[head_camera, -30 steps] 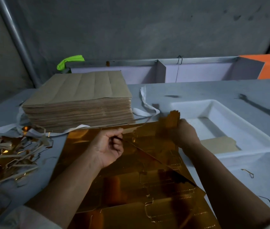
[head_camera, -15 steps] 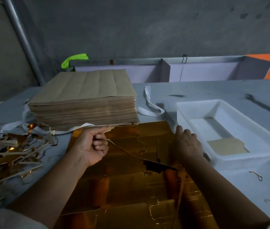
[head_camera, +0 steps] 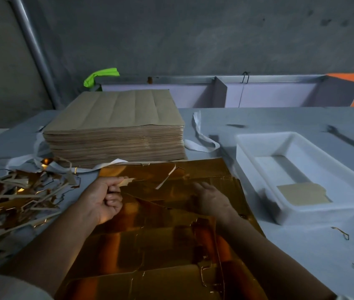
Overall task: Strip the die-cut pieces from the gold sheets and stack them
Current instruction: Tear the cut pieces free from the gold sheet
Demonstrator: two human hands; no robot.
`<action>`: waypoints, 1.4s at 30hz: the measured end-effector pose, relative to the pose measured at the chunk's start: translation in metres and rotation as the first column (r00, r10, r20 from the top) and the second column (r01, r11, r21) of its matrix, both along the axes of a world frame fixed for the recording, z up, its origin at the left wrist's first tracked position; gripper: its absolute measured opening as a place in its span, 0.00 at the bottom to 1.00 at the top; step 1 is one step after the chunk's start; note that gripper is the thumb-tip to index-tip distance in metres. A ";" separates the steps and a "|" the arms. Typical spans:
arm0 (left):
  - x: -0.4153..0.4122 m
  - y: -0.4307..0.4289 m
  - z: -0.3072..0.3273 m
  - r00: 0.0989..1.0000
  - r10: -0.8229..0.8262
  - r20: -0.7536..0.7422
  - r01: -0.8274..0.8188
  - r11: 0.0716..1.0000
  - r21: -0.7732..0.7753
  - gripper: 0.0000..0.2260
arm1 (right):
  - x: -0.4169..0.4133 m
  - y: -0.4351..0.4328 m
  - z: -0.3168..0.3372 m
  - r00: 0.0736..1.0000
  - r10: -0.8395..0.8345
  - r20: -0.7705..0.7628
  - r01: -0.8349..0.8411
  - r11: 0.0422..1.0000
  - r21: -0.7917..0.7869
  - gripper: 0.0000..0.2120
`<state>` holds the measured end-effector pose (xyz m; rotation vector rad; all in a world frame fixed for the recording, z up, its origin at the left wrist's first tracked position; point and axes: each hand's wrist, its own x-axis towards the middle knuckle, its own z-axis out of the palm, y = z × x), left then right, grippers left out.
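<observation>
A shiny gold sheet (head_camera: 156,241) with die-cut lines lies on the grey table in front of me. My left hand (head_camera: 104,200) pinches a thin torn strip of the gold sheet's edge (head_camera: 128,181) near the sheet's far left side. My right hand (head_camera: 211,199) lies flat with straight fingers on the sheet's far right part, pressing it down. A loose sliver of waste (head_camera: 166,179) sticks up between the hands. One tan die-cut piece (head_camera: 304,193) lies face down in the white tray (head_camera: 256,154) at the right.
A tall stack of brown sheets (head_camera: 117,128) stands just beyond the gold sheet. A heap of gold and tan waste strips (head_camera: 13,198) covers the table at the left. White straps (head_camera: 202,139) lie by the stack. Small scraps (head_camera: 343,232) lie right of my forearm.
The lifted sheet has come down flat. My right hand dropped onto it and spread out. My left hand pulled left, holding the strip it tore off along the far edge.
</observation>
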<state>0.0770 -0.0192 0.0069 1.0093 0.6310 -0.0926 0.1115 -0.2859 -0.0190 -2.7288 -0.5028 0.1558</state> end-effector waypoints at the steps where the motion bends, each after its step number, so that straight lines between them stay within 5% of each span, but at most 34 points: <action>1: -0.001 0.003 -0.001 1.000 0.003 -0.010 -0.002 1.000 0.026 0.11 | -0.002 0.004 -0.004 1.000 0.016 0.002 -0.016 1.000 -0.013 0.27; 11: -0.009 0.008 -0.006 0.993 -0.050 -0.106 0.081 0.948 0.308 0.11 | 0.017 0.032 -0.014 0.998 0.028 0.048 -0.024 0.997 -0.077 0.31; 30: 0.013 0.021 -0.018 0.979 -0.123 -0.165 0.194 0.819 0.540 0.04 | 0.044 0.052 -0.050 0.996 0.004 0.085 0.001 0.998 -0.058 0.34; 36: 0.022 0.033 -0.010 0.996 0.053 -0.067 -0.010 0.852 0.524 0.03 | 0.047 0.053 -0.056 0.995 -0.022 0.097 0.031 0.995 -0.090 0.38; 42: 0.030 0.049 -0.011 0.980 0.195 -0.037 -0.126 0.755 0.644 0.04 | 0.048 0.054 -0.055 0.996 -0.031 0.086 0.040 0.994 -0.105 0.37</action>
